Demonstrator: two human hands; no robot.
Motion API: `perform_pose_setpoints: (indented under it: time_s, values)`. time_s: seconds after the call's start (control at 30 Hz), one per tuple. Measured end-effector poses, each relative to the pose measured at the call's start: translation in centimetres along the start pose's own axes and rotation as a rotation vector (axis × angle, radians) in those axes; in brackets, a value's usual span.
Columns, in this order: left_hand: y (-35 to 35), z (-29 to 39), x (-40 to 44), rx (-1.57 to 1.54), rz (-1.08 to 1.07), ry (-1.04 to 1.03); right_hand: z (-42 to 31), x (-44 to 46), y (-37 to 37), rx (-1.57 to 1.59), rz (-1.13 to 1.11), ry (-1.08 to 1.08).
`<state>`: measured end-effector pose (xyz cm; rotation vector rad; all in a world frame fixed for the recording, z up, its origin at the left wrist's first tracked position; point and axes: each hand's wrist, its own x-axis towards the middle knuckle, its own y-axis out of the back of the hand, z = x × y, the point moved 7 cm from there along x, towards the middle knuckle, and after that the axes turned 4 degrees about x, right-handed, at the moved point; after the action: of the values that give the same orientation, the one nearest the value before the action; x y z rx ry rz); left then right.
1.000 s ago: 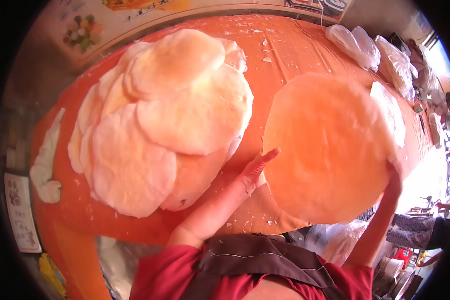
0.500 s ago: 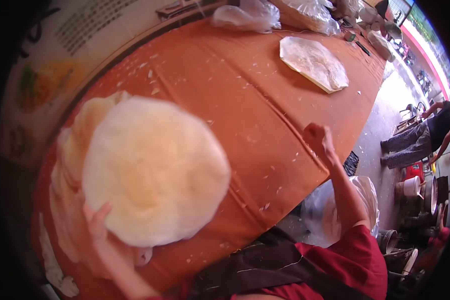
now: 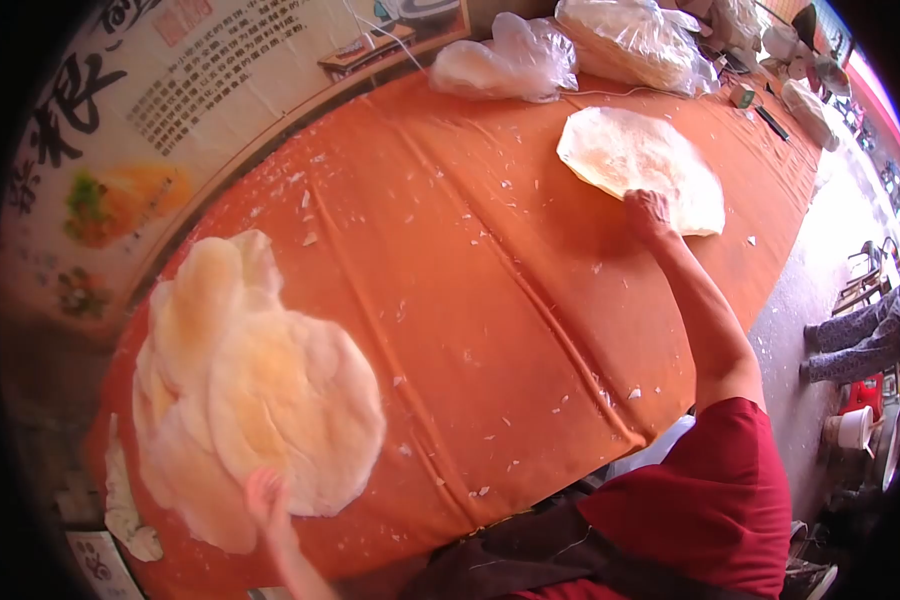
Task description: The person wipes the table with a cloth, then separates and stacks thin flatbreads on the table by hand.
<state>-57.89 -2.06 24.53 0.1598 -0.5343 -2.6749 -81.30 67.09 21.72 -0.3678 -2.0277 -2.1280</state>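
Observation:
Thin round flatbreads (image 3: 300,400) lie overlapped in a loose pile at the left of the orange-covered table. At the near edge of the top one is my left hand (image 3: 267,495), its fingers stretched and slightly blurred, holding nothing visible. Farther back to the right lies a pale, flat stack of thin flatbread (image 3: 635,150) with a browned face. My right hand (image 3: 648,212) reaches across to its near edge, fingers curled closed on that edge; the fingertips are hidden.
Clear plastic bags (image 3: 630,45) stand along the table's back edge, with a small box (image 3: 742,95) and a dark thin object (image 3: 772,124) nearby. Crumbs dot the orange cloth (image 3: 450,300). A printed wall panel (image 3: 170,120) borders the left. A person's legs (image 3: 860,340) show at right.
The large flatbread held up over the pile now lies on it, and my left hand has drawn back to its edge. My right hand has reached forward to the flatbread stack. The view has shifted.

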Motion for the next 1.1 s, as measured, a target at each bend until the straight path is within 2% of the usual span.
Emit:
perform_pose_setpoints:
  time_s: [0.03,0.1,0.13,0.17,0.2,0.27,0.3,0.33,0.4,0.47,0.5,0.6,0.7,0.77,0.83,0.9,0.97,1.07,1.1]
  values:
    - [-3.2,0.9,-0.3,-0.054,-0.076,0.064,-2.2,0.5,2.0,0.037,0.052,0.078]
    - [-10.9,2.9,-1.3,-0.175,-0.272,0.146,-9.1,-0.9,6.9,-0.005,-0.051,0.132]
    - [-15.3,3.8,-2.4,-0.444,-0.494,0.257,-12.3,-2.6,8.5,0.092,-0.089,0.216]
    - [-19.2,3.7,-3.2,-0.583,-0.636,0.314,-15.0,-4.5,9.7,0.194,-0.128,0.306]
    - [-23.1,4.9,-4.1,-0.603,-0.756,0.359,-17.4,-6.8,10.6,0.347,-0.188,0.395]
    - [-28.7,5.1,-5.2,-0.865,-0.906,0.486,-21.5,-11.0,12.6,0.588,-0.317,0.565]
    - [-30.7,7.1,-6.0,-1.068,-1.080,0.390,-23.1,-13.1,13.2,0.675,-0.390,0.643]
    - [-31.4,8.1,-6.1,-0.919,-0.956,0.427,-23.8,-14.3,12.9,0.730,-0.420,0.610]
    - [-31.4,8.6,-6.4,-0.914,-0.894,0.446,-24.6,-16.0,11.9,0.817,-0.466,0.529]
    - [-31.5,8.9,-6.0,-0.941,-0.896,0.389,-24.6,-16.7,12.7,0.915,-0.245,0.461]
    - [-31.6,9.1,-5.9,-0.969,-0.911,0.333,-24.3,-16.7,13.3,0.959,-0.132,0.430]
    - [-31.6,9.5,-5.7,-0.744,-0.992,-0.036,-24.6,-16.8,14.1,0.933,-0.166,0.426]
    - [-31.8,9.5,-5.9,-0.938,-0.981,0.093,-24.2,-16.5,14.2,1.013,-0.270,0.405]
    - [-31.2,9.9,-6.5,-1.104,-0.957,0.283,-23.6,-16.4,13.0,0.957,-0.417,0.284]
    - [-31.4,8.3,-6.5,-1.197,-0.967,0.238,-23.9,-16.5,13.2,0.910,-0.327,0.347]
    - [-31.7,7.4,-6.3,-1.211,-0.924,0.296,-24.4,-17.3,13.8,0.903,-0.311,0.451]
    - [-31.5,7.0,-6.6,-1.127,-0.841,0.454,-23.8,-18.9,14.3,0.848,-0.320,0.470]
    - [-31.0,6.5,-5.4,-0.969,-0.728,0.302,-20.3,-21.8,12.9,0.478,-0.250,0.456]
    - [-30.8,6.1,-4.6,-0.946,-0.671,0.272,-18.6,-22.5,12.1,0.493,-0.276,0.403]
